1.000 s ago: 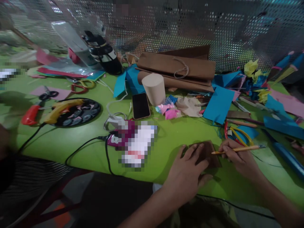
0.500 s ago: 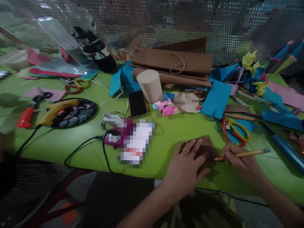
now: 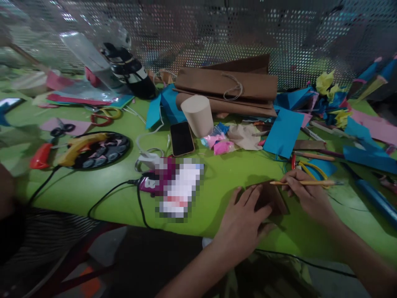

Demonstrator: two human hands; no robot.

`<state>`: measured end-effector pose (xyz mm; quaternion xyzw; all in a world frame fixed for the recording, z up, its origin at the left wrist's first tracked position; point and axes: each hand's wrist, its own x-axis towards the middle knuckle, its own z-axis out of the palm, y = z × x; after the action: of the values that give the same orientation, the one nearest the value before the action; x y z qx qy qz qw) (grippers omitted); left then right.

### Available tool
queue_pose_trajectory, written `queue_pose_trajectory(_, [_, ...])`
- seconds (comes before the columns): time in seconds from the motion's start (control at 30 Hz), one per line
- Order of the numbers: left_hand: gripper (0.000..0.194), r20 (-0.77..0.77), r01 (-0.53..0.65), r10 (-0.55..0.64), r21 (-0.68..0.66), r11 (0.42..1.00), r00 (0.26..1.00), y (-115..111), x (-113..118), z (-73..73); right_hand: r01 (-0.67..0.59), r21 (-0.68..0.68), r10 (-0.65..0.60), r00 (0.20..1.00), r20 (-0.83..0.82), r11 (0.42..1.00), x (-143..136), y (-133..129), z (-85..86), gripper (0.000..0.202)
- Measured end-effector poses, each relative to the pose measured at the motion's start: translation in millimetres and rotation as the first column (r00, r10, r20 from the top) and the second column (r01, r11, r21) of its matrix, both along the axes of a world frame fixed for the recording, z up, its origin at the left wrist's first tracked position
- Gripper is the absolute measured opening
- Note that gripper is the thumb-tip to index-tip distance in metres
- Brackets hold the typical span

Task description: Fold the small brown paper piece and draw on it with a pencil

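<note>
My left hand (image 3: 243,217) lies with its fingers spread on a small brown piece of paper or card (image 3: 273,198), which it covers in part. Between the fingers of my right hand (image 3: 305,192) is a pencil (image 3: 313,182), its tip over the upper right edge of that brown piece. Whether the tip touches it, I cannot tell. Just behind the right hand are scissors with red and yellow handles (image 3: 310,167), half hidden by it. A blurred-out phone (image 3: 181,188) lies left of my left hand.
On the green table (image 3: 229,174) are a dark phone (image 3: 182,139), a white cylinder (image 3: 197,116), folded brown paper (image 3: 226,82), blue paper (image 3: 283,132) and a purple power strip (image 3: 158,182). A yellow glue gun (image 3: 81,149) and a dark bottle (image 3: 133,74) are on the left. Another person's arm (image 3: 6,190) shows at the left edge.
My right hand with the pencil has moved up, from the right side of the brown piece to its upper edge. My left hand stays on it. The view has shifted slightly.
</note>
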<state>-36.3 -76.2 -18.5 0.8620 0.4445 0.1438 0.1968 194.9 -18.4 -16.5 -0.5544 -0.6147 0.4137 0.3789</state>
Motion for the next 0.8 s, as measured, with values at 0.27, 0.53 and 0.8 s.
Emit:
queue_pose_trajectory(0.27, [0.042,-0.003,0.010,-0.010,-0.002,1.000,1.000,0.3,-0.6,0.4,-0.025,0.006,0.024,0.995,0.093,1.000,-2.6,4.5,-4.1,0.034])
queue_pose_trajectory(0.53, [0.041,0.009,0.012,-0.012,-0.009,1.000,1.000,0.0,-0.9,1.2,-0.049,0.001,0.049,0.993,0.105,0.999,-2.6,4.3,-0.9,0.030])
queue_pose_trajectory(0.8, [0.042,0.010,0.008,-0.008,-0.004,1.000,1.000,-0.4,-1.2,0.9,-0.093,-0.002,0.091,0.979,0.183,0.996,2.2,-2.2,1.9,0.030])
